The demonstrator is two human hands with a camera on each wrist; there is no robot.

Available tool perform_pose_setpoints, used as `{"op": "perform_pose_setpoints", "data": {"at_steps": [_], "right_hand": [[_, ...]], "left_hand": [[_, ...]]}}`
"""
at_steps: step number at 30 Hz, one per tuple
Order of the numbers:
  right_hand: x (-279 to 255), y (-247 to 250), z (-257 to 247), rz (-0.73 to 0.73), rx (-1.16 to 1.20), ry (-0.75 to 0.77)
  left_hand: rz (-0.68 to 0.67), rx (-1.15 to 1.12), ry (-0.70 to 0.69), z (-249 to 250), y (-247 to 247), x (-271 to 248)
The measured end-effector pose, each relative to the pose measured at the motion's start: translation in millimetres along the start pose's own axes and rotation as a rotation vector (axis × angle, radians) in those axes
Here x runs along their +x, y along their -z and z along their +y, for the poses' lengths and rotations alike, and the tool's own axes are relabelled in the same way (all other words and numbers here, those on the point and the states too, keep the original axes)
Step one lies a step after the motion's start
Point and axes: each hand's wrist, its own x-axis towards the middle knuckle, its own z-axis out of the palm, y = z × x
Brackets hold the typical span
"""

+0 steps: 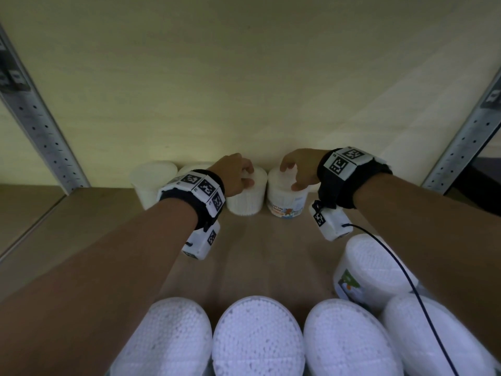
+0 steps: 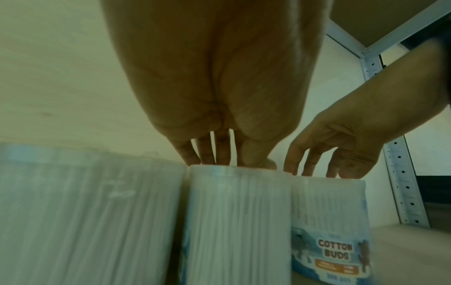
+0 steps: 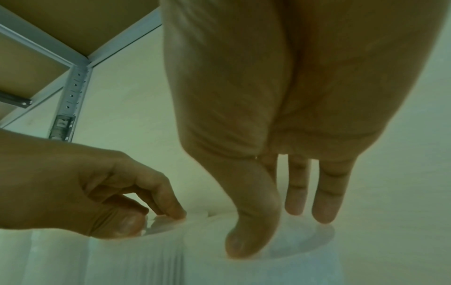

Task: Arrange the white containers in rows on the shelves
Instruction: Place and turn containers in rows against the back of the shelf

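You are seating two containers in the back row at frame centre — left hand and right hand fingertips gripping the lids — five loose containers waiting along the bottom edge.

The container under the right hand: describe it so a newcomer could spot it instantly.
Look to the back wall of the shelf, where a row of white containers stands. It is the rightmost one visible there, the cotton buds tub under the right hand. Unlike its neighbour, it shows a printed label.
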Motion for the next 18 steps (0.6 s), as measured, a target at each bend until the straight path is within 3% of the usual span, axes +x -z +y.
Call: {"op": "perform_pose_setpoints", "data": {"at_steps": [5, 10, 18], "right_hand": [[-2.4, 2.5, 1.6, -0.020, 0.039, 0.039], [3.0, -1.0, -2.4, 0.058, 0.032, -0.051], [6.4, -5.7, -5.8, 0.033, 0.010, -0.085]], "left_hand": [[0.005, -0.003, 0.002, -0.2, -1.0, 0.3], [0.011, -0.017, 0.000, -1.1, -2.0, -0.3], [-0.002, -0.017, -0.006, -3.2, -1.5, 2.0]]}}
